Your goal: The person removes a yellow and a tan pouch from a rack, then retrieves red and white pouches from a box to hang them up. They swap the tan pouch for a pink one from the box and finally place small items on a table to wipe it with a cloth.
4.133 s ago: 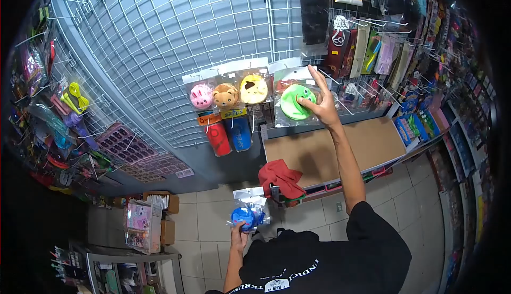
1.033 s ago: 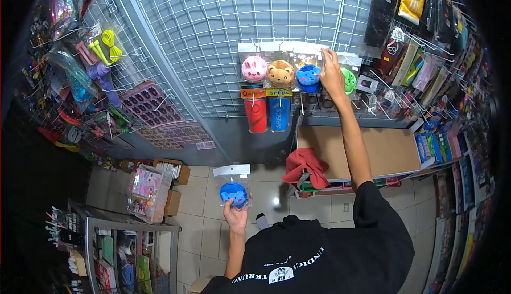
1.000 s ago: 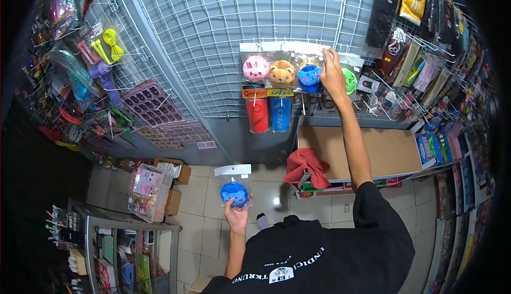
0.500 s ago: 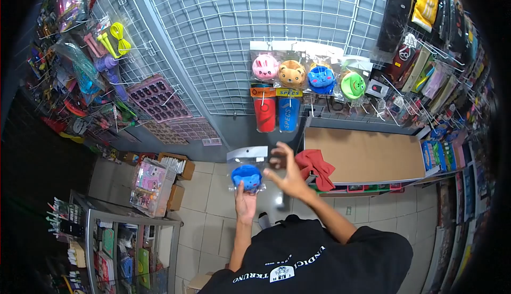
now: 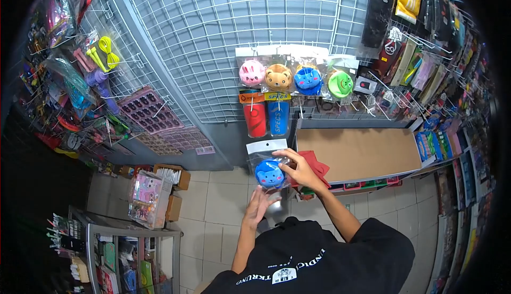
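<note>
A blue plush animal-face item (image 5: 270,174) in a clear plastic bag with a white hang-hole header (image 5: 266,146) is held up in front of me. My right hand (image 5: 302,170) grips the package at its right side, thumb and fingers closed on the plastic. Just under the bag's lower edge is my left hand (image 5: 257,207), with its fingers stretched out and thumb apart. Above the package, similar plush items hang in bags on the wire grid: a pink rabbit (image 5: 252,72), a brown bear (image 5: 278,77), a blue one (image 5: 308,80) and a green one (image 5: 340,83).
Below the plush row hang a red sleeve (image 5: 255,121) and a blue sleeve (image 5: 279,119). A brown-topped shelf (image 5: 356,153) stands at the right, with a red cloth (image 5: 315,167) at its near corner. On the left are a glass case (image 5: 133,233) and a clear plastic box (image 5: 146,198).
The package has moved right and slightly up, and its face now points toward me. My right hand has closed on its side; my left hand has let go and dropped just below it.
</note>
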A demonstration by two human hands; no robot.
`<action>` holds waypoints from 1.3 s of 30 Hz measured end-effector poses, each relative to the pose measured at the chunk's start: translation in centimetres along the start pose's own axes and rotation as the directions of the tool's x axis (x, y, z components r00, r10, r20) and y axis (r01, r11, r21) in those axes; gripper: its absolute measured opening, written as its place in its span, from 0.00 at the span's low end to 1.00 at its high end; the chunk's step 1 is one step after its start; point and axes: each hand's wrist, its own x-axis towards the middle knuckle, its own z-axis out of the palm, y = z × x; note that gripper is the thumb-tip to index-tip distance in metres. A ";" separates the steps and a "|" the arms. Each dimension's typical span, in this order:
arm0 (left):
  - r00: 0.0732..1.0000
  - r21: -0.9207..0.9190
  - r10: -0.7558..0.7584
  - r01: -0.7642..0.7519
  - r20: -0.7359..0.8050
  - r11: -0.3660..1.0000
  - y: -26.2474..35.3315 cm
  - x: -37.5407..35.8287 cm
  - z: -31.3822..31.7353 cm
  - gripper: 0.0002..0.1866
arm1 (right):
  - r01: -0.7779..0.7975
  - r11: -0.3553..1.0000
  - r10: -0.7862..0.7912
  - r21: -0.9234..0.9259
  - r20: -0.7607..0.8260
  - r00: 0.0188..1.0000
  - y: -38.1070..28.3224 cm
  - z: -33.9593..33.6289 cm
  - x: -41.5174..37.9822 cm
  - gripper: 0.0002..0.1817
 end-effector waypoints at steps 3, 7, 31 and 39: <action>1.000 -0.074 0.009 -0.010 -0.014 0.997 0.9 -1.1 0.0 0.33 | 0.078 0.993 -0.088 -0.088 -0.118 0.989 -1.2 -1.2 1.7 0.21; 0.990 -0.127 -0.028 0.011 -0.136 0.992 0.3 -2.5 -3.8 0.29 | 0.182 0.982 -0.188 -0.050 -0.254 0.949 -4.9 -3.6 6.0 0.25; 0.696 0.428 -0.147 0.578 -0.703 0.695 -21.6 -22.1 -30.9 0.22 | 0.316 0.898 -0.419 -0.306 -0.374 0.828 -8.4 -9.9 18.5 0.26; 0.468 0.099 -0.178 0.508 -0.866 0.855 -16.6 -19.8 -25.3 0.13 | 0.152 0.760 -0.518 -0.631 -0.449 0.728 -5.4 -9.7 21.0 0.27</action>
